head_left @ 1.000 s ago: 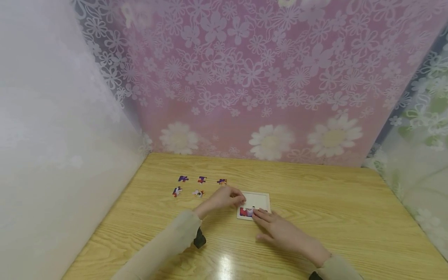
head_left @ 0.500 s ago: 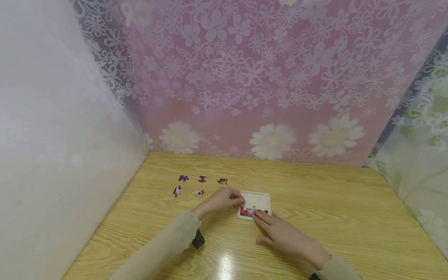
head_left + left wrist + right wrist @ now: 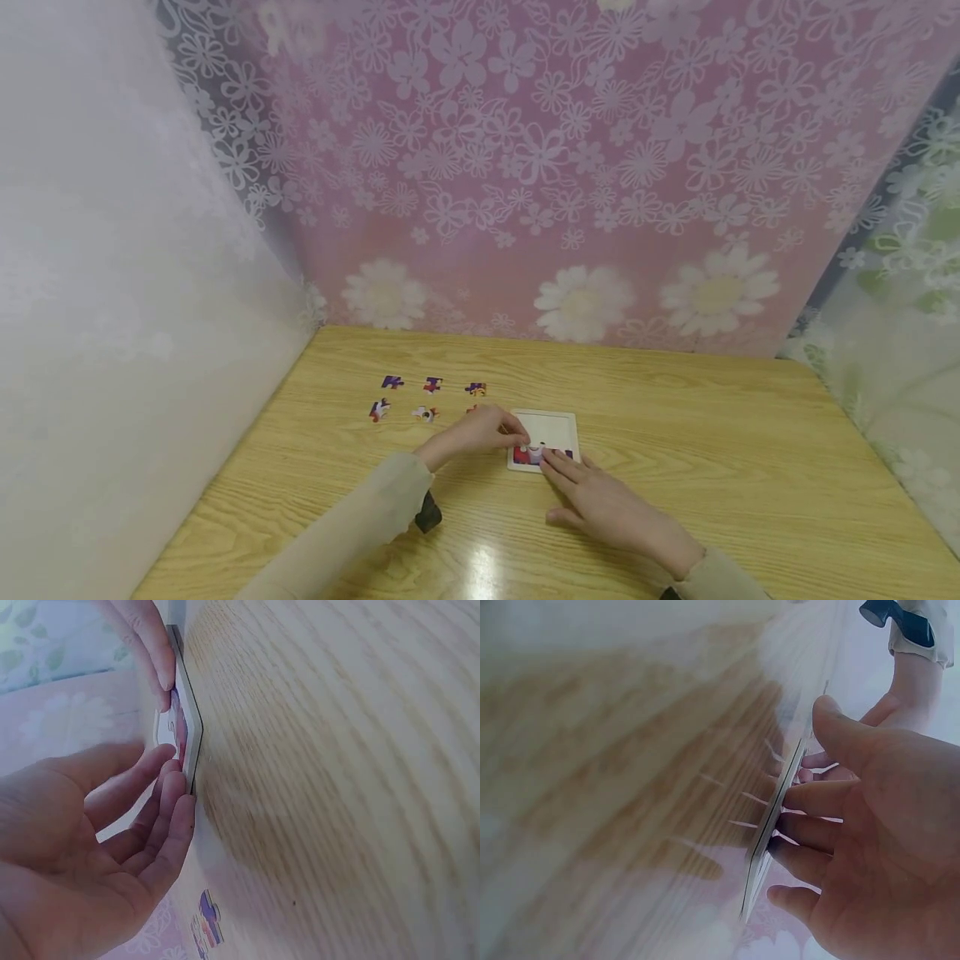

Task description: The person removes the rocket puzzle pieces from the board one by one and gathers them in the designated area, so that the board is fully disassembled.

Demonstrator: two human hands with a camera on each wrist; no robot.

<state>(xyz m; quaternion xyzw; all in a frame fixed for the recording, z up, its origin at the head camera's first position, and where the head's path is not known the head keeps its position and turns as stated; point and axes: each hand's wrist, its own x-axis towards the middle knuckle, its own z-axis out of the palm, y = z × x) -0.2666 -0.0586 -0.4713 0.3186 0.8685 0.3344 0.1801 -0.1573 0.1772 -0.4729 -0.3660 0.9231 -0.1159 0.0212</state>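
A small jigsaw puzzle tray with a pale rim lies on the table. A row of coloured pieces fills its near side, and the far part shows bare backing. My left hand holds the tray at its left rim. In the left wrist view, the left fingers reach the outer edge, with another fingertip inside over the picture. My right hand lies nearly flat, its straight fingers resting on the right part of the row and hiding it. The right wrist view shows those fingers spread along the tray's edge.
Several loose jigsaw pieces lie spread left of the tray, one partly behind the left hand. The wooden table meets a pink flowered backdrop at the back. Pale hangings stand at both sides.
My left fingertips have shifted slightly right and nearer over the tray's left side, uncovering part of a loose piece behind the hand. The right hand stays almost where it was.
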